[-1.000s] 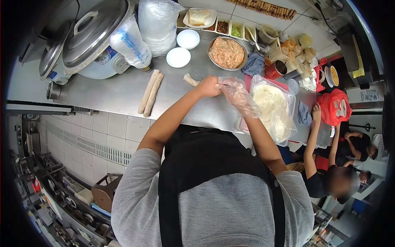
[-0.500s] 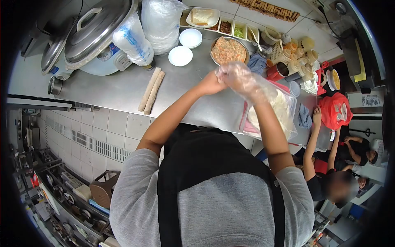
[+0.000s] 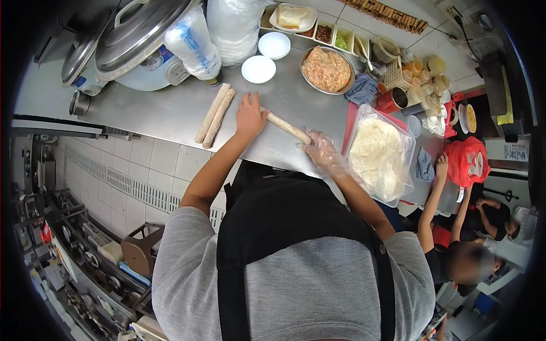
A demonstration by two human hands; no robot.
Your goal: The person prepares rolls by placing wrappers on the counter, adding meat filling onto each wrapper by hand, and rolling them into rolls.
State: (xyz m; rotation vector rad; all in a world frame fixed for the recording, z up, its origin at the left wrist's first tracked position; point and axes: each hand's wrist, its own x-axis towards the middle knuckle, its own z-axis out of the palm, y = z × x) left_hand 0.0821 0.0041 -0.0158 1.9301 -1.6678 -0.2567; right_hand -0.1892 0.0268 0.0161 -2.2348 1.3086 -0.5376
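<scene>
A pale, floury rod [image 3: 287,126] lies slantwise between my hands; I cannot tell whether it is a dough roll or a stick. My bare left hand [image 3: 251,116] is at its left end, fingers stretched out toward the back of the counter, the thumb side against the rod. Around the right end my right hand [image 3: 324,152], in a clear plastic glove, is closed. Two similar pale rods [image 3: 215,116] lie side by side left of my left hand. Right of my gloved hand stands a clear tray [image 3: 405,170] with a big mass of white dough [image 3: 375,150].
A metal bowl [image 3: 351,84] of orange-flecked filling stands behind. Two white bowls [image 3: 259,69] sit near plastic-wrapped stacks [image 3: 233,31]. Large lidded pots [image 3: 139,42] stand left, bottles [image 3: 424,79] right. A co-worker's hand [image 3: 442,165] is by a red bag [image 3: 465,159].
My hands were together near the filling bowl; they have moved apart and toward me. The rod now shows between them, my right hand closed on its end. The view has shifted slightly.
</scene>
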